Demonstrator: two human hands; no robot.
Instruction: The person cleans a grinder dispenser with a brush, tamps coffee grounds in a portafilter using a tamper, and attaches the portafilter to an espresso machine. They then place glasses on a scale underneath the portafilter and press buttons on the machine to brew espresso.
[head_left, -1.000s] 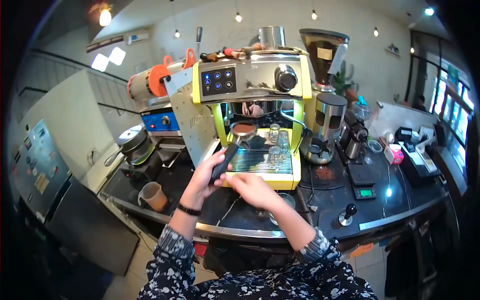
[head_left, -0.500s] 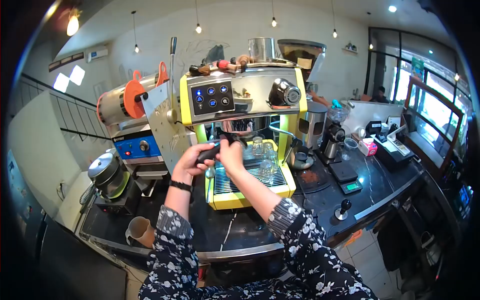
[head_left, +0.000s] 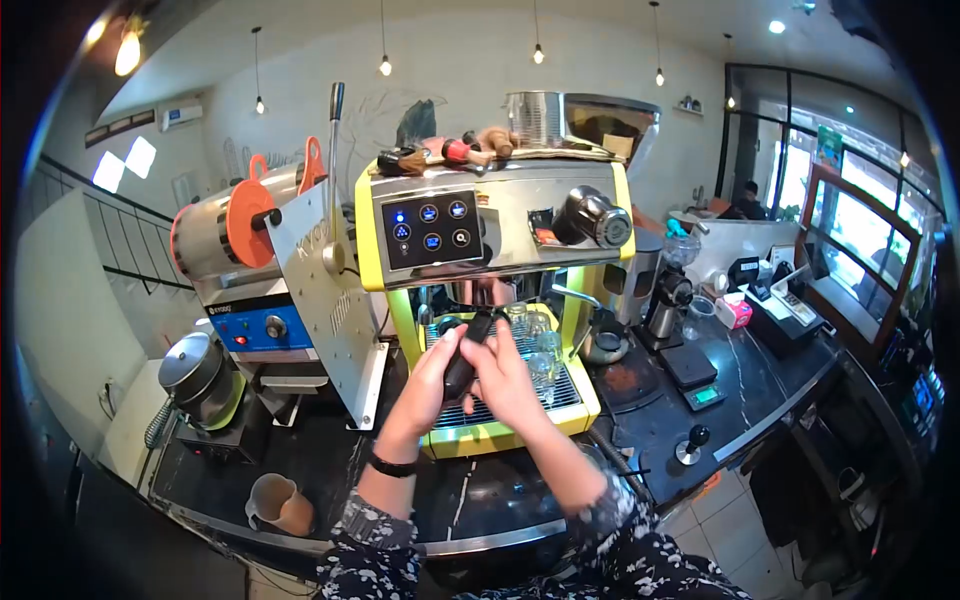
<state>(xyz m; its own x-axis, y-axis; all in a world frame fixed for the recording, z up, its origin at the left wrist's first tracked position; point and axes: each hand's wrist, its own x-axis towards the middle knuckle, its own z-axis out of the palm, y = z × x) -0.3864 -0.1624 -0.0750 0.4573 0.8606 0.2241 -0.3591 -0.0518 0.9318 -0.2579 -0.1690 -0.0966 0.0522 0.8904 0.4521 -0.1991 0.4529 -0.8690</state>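
Both hands are on the black handle of the portafilter, in front of the yellow and chrome espresso machine. My left hand wraps round the handle from the left, a dark band on its wrist. My right hand closes on the handle from the right, its fingers pointing up. The portafilter's head is at the machine's group head, largely hidden by my fingers and the shadow; whether it is seated, I cannot tell. Small glasses stand on the drip tray right of my hands.
A roaster and a lidded pot stand left, with a plastic jug at the front left. To the right are a grinder, a scale and a tamper. A person is far back.
The portafilter, earlier tilted with brown grounds showing, has moved up under the group head, and its handle now points toward me. My right hand has gone from beside the handle onto it.
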